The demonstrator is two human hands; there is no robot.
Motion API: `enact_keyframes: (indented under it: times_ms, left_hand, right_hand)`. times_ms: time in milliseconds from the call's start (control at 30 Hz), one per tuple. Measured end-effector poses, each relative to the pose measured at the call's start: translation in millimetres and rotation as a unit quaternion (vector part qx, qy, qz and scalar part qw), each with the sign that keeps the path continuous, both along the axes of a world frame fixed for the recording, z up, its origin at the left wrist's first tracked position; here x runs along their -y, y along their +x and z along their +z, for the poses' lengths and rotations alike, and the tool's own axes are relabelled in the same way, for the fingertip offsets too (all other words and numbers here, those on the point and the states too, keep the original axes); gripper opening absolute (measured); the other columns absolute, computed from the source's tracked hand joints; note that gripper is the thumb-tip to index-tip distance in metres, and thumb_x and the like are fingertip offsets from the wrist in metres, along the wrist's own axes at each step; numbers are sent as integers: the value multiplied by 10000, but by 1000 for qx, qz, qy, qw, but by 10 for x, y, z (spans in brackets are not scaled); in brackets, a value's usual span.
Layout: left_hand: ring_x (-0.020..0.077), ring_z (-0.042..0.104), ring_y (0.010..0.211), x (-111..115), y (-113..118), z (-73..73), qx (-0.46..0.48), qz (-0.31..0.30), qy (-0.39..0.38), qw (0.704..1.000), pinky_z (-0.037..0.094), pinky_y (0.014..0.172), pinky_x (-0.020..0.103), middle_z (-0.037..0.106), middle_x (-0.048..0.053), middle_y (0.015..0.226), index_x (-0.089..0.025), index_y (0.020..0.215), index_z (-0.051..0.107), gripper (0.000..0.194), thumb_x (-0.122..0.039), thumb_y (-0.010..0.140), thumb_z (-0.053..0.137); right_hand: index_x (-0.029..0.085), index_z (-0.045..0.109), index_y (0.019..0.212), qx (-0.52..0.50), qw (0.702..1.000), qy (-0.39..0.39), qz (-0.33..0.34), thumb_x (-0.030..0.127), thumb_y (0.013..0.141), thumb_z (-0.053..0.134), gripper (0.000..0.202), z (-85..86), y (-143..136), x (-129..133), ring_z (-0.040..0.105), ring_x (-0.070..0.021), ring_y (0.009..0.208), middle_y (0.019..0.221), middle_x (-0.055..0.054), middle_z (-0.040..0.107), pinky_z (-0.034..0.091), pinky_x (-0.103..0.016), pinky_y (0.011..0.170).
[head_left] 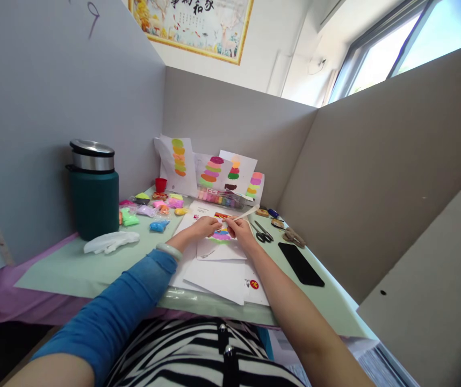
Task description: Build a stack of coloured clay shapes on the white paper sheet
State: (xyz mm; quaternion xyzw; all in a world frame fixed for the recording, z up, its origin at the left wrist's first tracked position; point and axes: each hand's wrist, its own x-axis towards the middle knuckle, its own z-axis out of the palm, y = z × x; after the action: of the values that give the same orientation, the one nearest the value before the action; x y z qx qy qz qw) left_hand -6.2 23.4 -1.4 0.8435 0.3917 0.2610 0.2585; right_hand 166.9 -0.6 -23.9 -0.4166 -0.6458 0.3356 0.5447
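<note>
Both hands meet over a sheet of paper with colourful bands on it (222, 252). My right hand (239, 228) is closed in a pinch around a slim, cream-coloured stick (250, 212), whose wider end points up and to the right. Close beside it, my left hand (205, 227) has its fingers drawn together near the tip of the right fingers. Whatever lies between the left fingertips is too small to make out. Beneath the hands, bands of red, yellow, blue and purple show on the paper. More white sheets (218, 279) lie in front of it.
Small bags of coloured clay (158, 226) and a red cup (160, 185) are at the left, with a green flask (95, 199) and white glove (112, 242). Scissors (263, 232) and a black phone (301, 264) lie right. Painted sheets (178, 164) lean behind; grey partitions (230, 118) enclose the table.
</note>
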Motion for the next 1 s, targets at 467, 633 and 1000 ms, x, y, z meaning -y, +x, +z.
enact_keyframes:
  times_ms: [467,633,1000]
  left_hand:
    - [211,620,704,-111,-80,-16,-191,155,7,969,388,574,249,677,85,697,-164,716,660,315,-418,777,484]
    - [235,638,727,-72,-65,31,-185,168,-10,968,412,620,271,680,127,709,-139,727,667,498,-498,857,348]
    - [233,628,855,-149,-74,-46,-220,161,5,962,422,638,247,678,130,983,-137,928,657,331,-385,797,483]
  right_hand:
    - [133,639,680,86,987,-102,-95,321,687,534,216,-101,209,-135,384,-89,389,448,27,483,253,-226,395]
    - [140,628,655,101,985,-98,-100,319,693,529,208,-127,222,-139,375,-85,392,455,28,480,264,-224,405]
    - [141,624,654,94,984,-102,-107,306,677,525,194,-125,229,-154,371,-93,390,435,29,473,263,-232,411]
